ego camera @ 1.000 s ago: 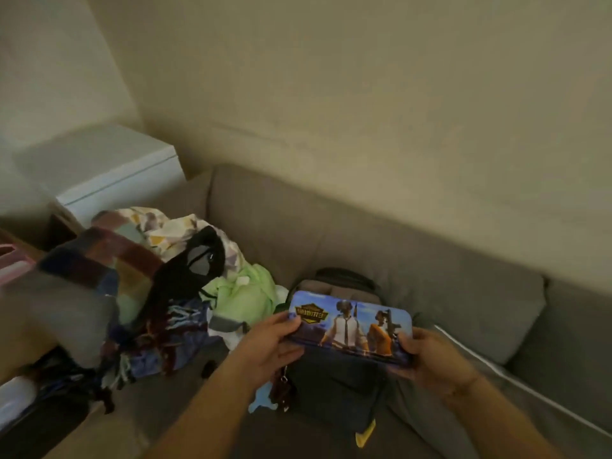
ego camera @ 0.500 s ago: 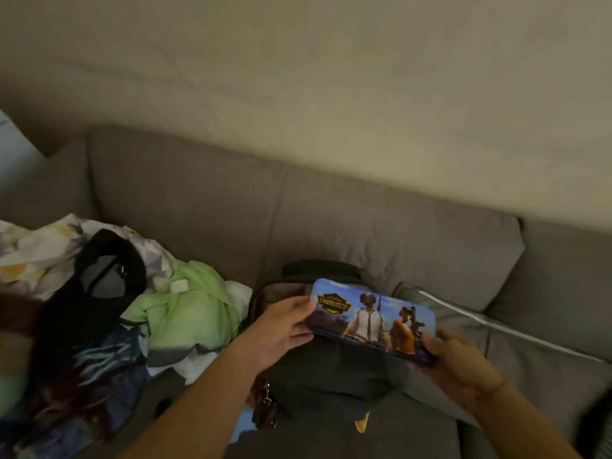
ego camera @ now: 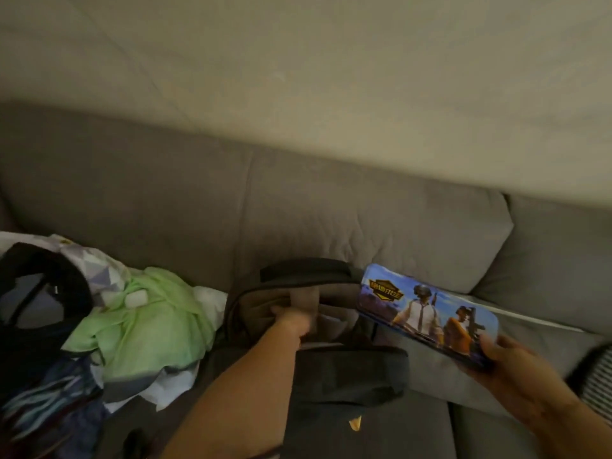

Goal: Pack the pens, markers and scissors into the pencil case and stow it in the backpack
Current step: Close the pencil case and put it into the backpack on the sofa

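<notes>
The pencil case (ego camera: pixel 427 313) is a closed blue tin with printed game figures on its lid. My right hand (ego camera: pixel 506 362) holds it by its near right end, tilted, above the sofa cushion to the right of the backpack. The dark grey backpack (ego camera: pixel 351 376) stands on the sofa seat with its top open and a tan lining showing. My left hand (ego camera: pixel 291 321) is at that opening, fingers closed on the lining edge. No pens, markers or scissors are in sight.
A heap of clothes with a light green garment (ego camera: pixel 149 326) and a black cap (ego camera: pixel 43 286) lies left of the backpack. Grey sofa back cushions (ego camera: pixel 364 220) rise behind. A striped fabric (ego camera: pixel 596 385) shows at the right edge.
My left hand has let go of the pencil case and gone to the backpack's opening. The case, now in my right hand alone, has shifted right. The view has panned right.
</notes>
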`<action>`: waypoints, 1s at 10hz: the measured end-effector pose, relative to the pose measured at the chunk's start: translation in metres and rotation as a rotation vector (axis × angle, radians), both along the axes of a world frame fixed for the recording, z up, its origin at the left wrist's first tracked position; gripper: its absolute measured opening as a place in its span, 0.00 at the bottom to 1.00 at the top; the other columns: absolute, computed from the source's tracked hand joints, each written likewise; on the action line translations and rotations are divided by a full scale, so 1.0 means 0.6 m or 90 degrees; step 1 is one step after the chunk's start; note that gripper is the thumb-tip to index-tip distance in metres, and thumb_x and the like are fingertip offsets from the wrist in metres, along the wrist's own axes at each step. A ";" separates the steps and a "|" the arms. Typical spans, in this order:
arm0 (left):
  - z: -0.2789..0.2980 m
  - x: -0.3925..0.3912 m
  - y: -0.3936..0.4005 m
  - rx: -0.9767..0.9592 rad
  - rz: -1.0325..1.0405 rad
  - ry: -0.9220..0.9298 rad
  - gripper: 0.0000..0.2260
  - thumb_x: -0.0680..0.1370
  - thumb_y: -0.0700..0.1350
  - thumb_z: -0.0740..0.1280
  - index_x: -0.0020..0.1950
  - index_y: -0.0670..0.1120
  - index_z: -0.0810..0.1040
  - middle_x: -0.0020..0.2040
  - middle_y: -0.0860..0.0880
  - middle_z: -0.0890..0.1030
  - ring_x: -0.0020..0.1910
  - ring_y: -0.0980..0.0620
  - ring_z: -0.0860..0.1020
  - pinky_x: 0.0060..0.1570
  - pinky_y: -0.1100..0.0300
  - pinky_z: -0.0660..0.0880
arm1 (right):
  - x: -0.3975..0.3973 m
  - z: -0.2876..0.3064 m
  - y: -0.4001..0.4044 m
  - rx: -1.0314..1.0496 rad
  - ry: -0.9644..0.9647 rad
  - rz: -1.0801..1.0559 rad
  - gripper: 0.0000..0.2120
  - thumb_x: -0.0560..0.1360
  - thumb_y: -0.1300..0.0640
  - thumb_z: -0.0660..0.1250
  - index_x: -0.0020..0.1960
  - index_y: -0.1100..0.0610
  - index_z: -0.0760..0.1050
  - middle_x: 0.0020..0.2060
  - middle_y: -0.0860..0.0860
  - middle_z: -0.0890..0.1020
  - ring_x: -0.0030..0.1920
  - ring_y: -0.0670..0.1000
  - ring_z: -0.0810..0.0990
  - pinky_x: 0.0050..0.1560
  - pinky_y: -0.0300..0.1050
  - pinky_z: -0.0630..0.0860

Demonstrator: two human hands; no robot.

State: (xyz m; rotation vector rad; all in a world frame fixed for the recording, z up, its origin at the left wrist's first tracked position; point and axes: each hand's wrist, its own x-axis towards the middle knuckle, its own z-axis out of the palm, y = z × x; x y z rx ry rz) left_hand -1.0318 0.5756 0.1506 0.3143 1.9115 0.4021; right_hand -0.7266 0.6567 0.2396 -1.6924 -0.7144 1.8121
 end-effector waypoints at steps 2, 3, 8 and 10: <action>-0.016 0.028 -0.058 0.126 0.030 0.146 0.28 0.78 0.53 0.63 0.72 0.45 0.55 0.56 0.44 0.74 0.52 0.46 0.76 0.53 0.52 0.72 | 0.005 -0.001 0.007 0.004 0.015 -0.003 0.31 0.65 0.54 0.78 0.63 0.62 0.73 0.43 0.56 0.86 0.45 0.59 0.83 0.34 0.49 0.82; 0.013 0.029 -0.084 0.235 0.060 0.080 0.23 0.78 0.52 0.64 0.64 0.56 0.52 0.53 0.50 0.73 0.47 0.54 0.74 0.54 0.52 0.75 | 0.010 -0.013 0.007 0.004 0.028 0.006 0.56 0.34 0.48 0.85 0.61 0.59 0.75 0.43 0.55 0.86 0.47 0.58 0.83 0.33 0.49 0.82; 0.077 -0.113 -0.073 0.503 -0.746 0.534 0.33 0.67 0.55 0.70 0.69 0.54 0.61 0.69 0.52 0.66 0.72 0.51 0.60 0.75 0.46 0.47 | 0.004 0.021 -0.067 0.037 0.074 -0.038 0.34 0.47 0.48 0.85 0.50 0.56 0.80 0.42 0.53 0.87 0.37 0.51 0.86 0.33 0.48 0.82; 0.037 -0.142 -0.013 0.257 -0.805 0.723 0.52 0.66 0.67 0.69 0.77 0.52 0.39 0.75 0.47 0.27 0.73 0.44 0.28 0.69 0.33 0.35 | 0.002 -0.005 -0.108 0.068 0.004 0.005 0.60 0.26 0.39 0.82 0.56 0.58 0.75 0.51 0.63 0.81 0.49 0.68 0.81 0.57 0.66 0.74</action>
